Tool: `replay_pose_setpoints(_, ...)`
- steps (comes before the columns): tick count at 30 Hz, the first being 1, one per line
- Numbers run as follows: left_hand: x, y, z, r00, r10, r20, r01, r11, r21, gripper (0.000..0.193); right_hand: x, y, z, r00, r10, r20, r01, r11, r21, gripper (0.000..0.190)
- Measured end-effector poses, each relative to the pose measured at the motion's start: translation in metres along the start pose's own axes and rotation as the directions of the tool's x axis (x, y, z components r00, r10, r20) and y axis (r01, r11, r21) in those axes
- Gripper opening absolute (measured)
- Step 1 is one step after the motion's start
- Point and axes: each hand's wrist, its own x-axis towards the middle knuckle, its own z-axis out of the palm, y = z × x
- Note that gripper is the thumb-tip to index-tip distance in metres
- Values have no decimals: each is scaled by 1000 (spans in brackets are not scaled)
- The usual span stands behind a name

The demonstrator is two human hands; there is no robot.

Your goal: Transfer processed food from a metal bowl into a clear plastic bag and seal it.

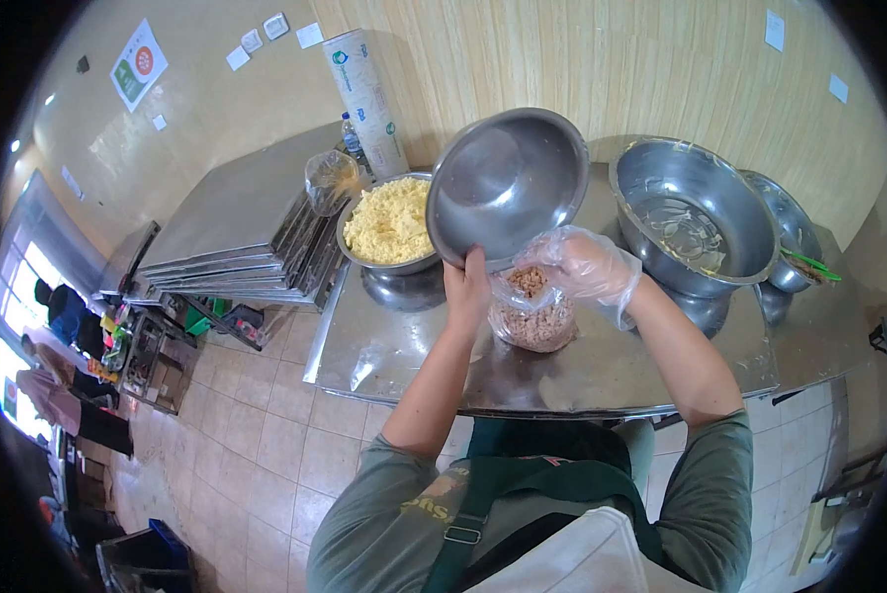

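Note:
My left hand (pixel 467 285), bare, grips the near rim of a steel mixing bowl (pixel 518 178). The bowl is tilted, its shiny inside towards me, bare but for small specks. Below its lower rim a clear plastic bag (pixel 534 326) of pinkish-brown crumbly filling stands on the steel table, its mouth open. My right hand (pixel 581 263), in a clear plastic glove, is at the bag's mouth beside the bowl rim; its fingertips are partly hidden, and whether they pinch the plastic is unclear. Some browner crumbs (pixel 527 280) show at the bag's mouth.
Left of the tilted bowl stands a bowl of yellow crumbly food (pixel 388 222). A large smeared steel bowl (pixel 692 215) and a smaller bowl (pixel 788 222) with a green-handled tool (pixel 810 261) stand right. Stacked metal trays (pixel 228 215), a tall plastic-film roll (pixel 365 104) and the steel table (pixel 406 348) surround them.

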Motion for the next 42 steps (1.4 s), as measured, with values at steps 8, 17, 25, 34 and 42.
replay_pose_setpoints(8, -9, 22, 8, 971, -230, -59, 210, 948, -240, 27, -7, 9, -24, 848, 497, -183, -291, 726, 623, 13)
replay_pose_setpoints(17, -10, 2, 5, 986, -136, -91, 104, 950, -293, 33, -2, -2, 3, 991, 1, -136, 20, 988, 155, 18)
replay_pose_setpoints(25, -7, -6, 5, 993, -88, -77, 64, 961, -267, 26, 9, -15, 3, 975, -23, -222, 9, 998, -62, 16)
replay_pose_setpoints(34, -8, 3, 4, 986, -134, -97, 98, 947, -307, 28, 0, -10, -16, 883, -6, -469, -10, 999, -30, 21)
replay_pose_setpoints(42, -17, 19, 13, 987, -157, -11, 142, 920, -365, 29, 23, 14, -20, 713, 419, -562, -243, 900, 363, 37)
